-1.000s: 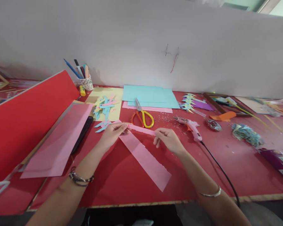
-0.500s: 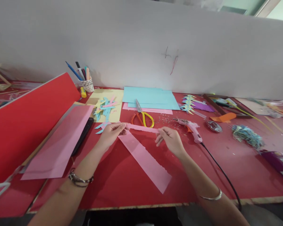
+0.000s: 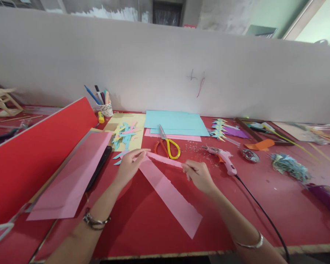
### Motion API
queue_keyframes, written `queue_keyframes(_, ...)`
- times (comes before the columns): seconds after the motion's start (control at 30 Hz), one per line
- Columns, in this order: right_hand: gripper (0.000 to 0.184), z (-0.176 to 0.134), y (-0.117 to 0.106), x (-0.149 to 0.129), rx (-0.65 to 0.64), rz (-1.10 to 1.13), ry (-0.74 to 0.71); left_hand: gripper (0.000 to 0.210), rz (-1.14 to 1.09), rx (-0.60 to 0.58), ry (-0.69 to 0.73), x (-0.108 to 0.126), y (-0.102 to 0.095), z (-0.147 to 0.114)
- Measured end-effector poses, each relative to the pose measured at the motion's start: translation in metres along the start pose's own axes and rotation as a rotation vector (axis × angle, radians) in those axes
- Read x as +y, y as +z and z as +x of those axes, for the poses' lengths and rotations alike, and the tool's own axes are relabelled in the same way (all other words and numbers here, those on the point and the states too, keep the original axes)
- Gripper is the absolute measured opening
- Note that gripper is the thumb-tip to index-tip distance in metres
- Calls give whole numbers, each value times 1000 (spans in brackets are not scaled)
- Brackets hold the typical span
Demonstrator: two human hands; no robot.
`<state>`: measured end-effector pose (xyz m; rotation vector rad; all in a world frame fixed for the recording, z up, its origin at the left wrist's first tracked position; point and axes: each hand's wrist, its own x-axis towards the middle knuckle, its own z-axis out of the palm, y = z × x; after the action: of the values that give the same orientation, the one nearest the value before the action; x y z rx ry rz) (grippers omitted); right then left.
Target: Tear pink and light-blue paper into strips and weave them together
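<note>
A narrow pink paper strip (image 3: 165,160) is stretched between my two hands above the red table. My left hand (image 3: 130,164) pinches its left end between thumb and fingers. At the other end, my right hand (image 3: 199,175) is closed on the strip, which slants down to the right. Below lies a wider pink paper piece (image 3: 173,200) with one ragged edge, its upper end partly hidden near my left hand. Scissors (image 3: 167,143) with orange and yellow handles rest just beyond the strip.
A pink hot glue gun (image 3: 222,157) with a black cord lies at the right. Blue sheets (image 3: 176,121) and cut paper pieces (image 3: 125,134) lie at the back. A red board (image 3: 44,157) and a large pink sheet (image 3: 74,176) stand left. A pen cup (image 3: 106,109) is behind.
The strip's right end has dipped as my right hand moved lower and its fingers curled in. The camera view has tilted up, so the table sits lower in the picture.
</note>
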<state>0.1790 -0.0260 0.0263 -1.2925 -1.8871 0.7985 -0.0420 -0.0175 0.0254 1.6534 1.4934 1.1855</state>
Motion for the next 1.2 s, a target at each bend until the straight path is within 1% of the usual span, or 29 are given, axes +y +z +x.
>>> queue_keyframes(0.07,37,-1,1,-3,-74,-62,-106,29,206,92,204,6,3,-5)
queue_keyframes(0.1,39,-2,2,-4,-116,-77,-152,31,289,117,312,11,6,-8)
queue_keyframes(0.13,40,-2,2,-6,-156,-83,-195,31,344,82,418,16,10,-13)
queue_keyframes(0.2,42,-3,2,-12,-217,-74,-258,29,421,-99,573,27,20,-22)
queue_keyframes(0.23,42,-4,1,-15,-230,-69,-275,27,452,-197,609,32,24,-26)
queue_keyframes(0.27,41,-6,0,-18,-233,-65,-282,29,483,-276,619,37,27,-30)
queue_keyframes(0.33,39,-9,-4,-24,-222,-56,-263,35,536,-363,566,44,29,-36)
queue_keyframes(0.4,38,-12,-9,-30,-217,-42,-231,37,548,-398,469,49,27,-42)
queue_keyframes(0.47,36,-16,-14,-33,-227,-27,-209,35,506,-442,391,51,21,-46)
queue_keyframes(0.53,34,-19,-19,-33,-240,-11,-188,34,436,-484,353,51,15,-49)
queue_keyframes(0.6,31,-22,-24,-30,-252,23,-146,31,378,-498,320,48,9,-51)
queue_keyframes(0.7,30,-27,-31,-23,-251,79,-41,29,360,-490,251,42,1,-52)
queue_keyframes(0.77,29,-30,-35,-18,-216,93,28,30,371,-470,220,37,-6,-51)
queue_keyframes(0.83,29,-34,-40,-13,-146,93,72,31,382,-417,199,31,-14,-51)
queue_keyframes(0.93,29,-38,-45,-5,-66,63,105,32,419,-289,158,26,-20,-51)
queue_keyframes(1.0,31,-39,-47,0,-81,11,104,32,448,-239,130,25,-14,-55)
queue_keyframes(1.03,31,-38,-47,3,-97,-17,101,32,459,-242,124,26,-8,-58)
queue_keyframes(1.1,31,-35,-46,8,-116,-58,104,28,449,-294,142,30,12,-68)
queue_keyframes(1.13,31,-32,-45,11,-109,-72,112,29,455,-351,189,33,25,-74)
queue_keyframes(1.17,31,-29,-43,13,-90,-87,122,32,484,-419,249,35,38,-80)
queue_keyframes(1.2,30,-26,-41,16,-56,-112,130,42,526,-475,289,38,50,-86)
